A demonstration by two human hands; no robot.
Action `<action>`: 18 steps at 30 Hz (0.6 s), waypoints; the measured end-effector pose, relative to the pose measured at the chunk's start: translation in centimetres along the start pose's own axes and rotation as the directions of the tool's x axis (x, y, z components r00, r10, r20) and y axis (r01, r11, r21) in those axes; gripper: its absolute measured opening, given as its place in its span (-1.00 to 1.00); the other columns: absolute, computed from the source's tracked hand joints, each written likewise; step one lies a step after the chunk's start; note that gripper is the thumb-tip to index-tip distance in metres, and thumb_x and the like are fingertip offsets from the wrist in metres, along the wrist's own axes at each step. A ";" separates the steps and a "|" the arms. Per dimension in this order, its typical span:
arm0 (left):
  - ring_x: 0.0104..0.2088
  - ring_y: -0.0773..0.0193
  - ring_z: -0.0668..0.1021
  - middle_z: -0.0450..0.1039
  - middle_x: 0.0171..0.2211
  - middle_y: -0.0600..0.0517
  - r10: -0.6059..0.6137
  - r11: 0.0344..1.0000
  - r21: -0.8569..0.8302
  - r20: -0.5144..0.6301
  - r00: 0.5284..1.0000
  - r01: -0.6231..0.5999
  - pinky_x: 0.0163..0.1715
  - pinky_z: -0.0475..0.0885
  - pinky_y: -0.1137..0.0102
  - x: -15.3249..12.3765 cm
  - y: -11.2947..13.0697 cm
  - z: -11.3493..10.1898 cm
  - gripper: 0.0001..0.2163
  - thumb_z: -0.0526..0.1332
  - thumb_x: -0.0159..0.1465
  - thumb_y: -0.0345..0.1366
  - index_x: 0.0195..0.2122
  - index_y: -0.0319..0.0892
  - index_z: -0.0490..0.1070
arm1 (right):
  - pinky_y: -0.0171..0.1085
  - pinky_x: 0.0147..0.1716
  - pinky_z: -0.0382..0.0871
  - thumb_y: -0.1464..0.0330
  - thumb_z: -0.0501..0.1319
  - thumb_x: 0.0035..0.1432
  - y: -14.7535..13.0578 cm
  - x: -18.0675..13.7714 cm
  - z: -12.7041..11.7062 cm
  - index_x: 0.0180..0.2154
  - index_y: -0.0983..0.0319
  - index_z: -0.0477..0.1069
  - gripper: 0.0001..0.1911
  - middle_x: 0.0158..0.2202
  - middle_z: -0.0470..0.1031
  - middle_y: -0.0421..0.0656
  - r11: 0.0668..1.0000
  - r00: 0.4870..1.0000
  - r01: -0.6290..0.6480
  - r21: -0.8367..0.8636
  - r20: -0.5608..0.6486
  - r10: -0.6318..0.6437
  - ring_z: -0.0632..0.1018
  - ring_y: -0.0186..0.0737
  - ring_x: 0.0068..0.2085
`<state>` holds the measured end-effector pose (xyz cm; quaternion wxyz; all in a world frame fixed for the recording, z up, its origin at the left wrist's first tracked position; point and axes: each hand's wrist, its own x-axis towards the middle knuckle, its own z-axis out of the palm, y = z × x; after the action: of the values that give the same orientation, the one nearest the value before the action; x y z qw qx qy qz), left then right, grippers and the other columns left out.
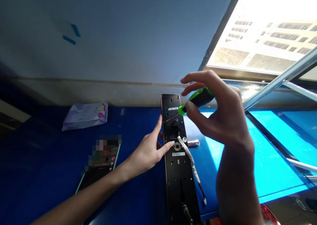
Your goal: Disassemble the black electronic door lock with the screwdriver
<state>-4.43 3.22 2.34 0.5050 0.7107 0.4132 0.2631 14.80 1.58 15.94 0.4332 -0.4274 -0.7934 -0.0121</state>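
A long black door lock panel [174,172] lies with its inner face up, showing screw holes, a white label and a square spindle hole in a metal ring. My left hand [146,152] grips its left edge, the thumb on the face near that ring and the fingers along the side. In my right hand [223,116] is a screwdriver [199,98] with a green and black handle. Its thin shaft slants down left over the upper panel; whether the tip touches a screw is unclear. A white-wrapped cable [192,160] runs from the panel down its right side to a small plug.
On the blue table [138,122], a lilac packet [86,116] lies at the back left and a phone [105,160] left of my forearm. A shiny pinkish cylinder [193,143] lies right of the panel. Metal bars [279,81] cross in front of the window at right.
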 end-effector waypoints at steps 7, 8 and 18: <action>-0.14 0.05 0.70 0.65 -0.03 -0.06 -0.005 1.000 0.008 0.000 1.000 0.005 0.05 0.57 0.19 0.0 0.1 0.0 -0.05 0.28 0.40 -0.07 0.59 -0.10 -0.36 | -0.20 -0.34 0.53 0.39 0.32 0.32 0.2 0.0 0.2 -0.05 0.08 0.51 -0.82 -0.28 0.64 -0.24 0.999 0.999 -0.032 -0.015 -0.024 0.031 0.62 -0.25 -0.37; -0.14 0.05 0.70 0.65 -0.02 -0.06 -0.006 1.000 0.007 -0.001 1.000 0.006 0.05 0.57 0.19 0.0 0.1 0.0 -0.05 0.28 0.40 -0.07 0.59 -0.10 -0.36 | -0.20 -0.32 0.54 0.45 0.29 0.30 0.1 0.0 0.1 0.00 0.07 0.49 -0.73 -0.24 0.65 -0.22 1.000 1.000 -0.019 0.000 -0.016 0.019 0.63 -0.24 -0.33; -0.15 0.09 0.70 0.65 0.02 -0.06 0.014 1.000 0.024 0.001 1.000 -0.014 0.02 0.58 0.21 0.2 -0.2 0.0 -0.05 0.28 0.40 -0.08 0.59 -0.09 -0.38 | -0.23 -0.39 0.47 0.36 0.38 0.28 0.0 0.1 0.2 -0.18 0.13 0.53 -0.92 -0.36 0.63 -0.25 0.998 0.999 -0.032 -0.056 -0.036 0.030 0.57 -0.30 -0.45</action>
<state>-4.43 3.40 2.11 0.4948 0.7196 0.4110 0.2615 14.62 1.69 15.89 0.4351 -0.4514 -0.7783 -0.0355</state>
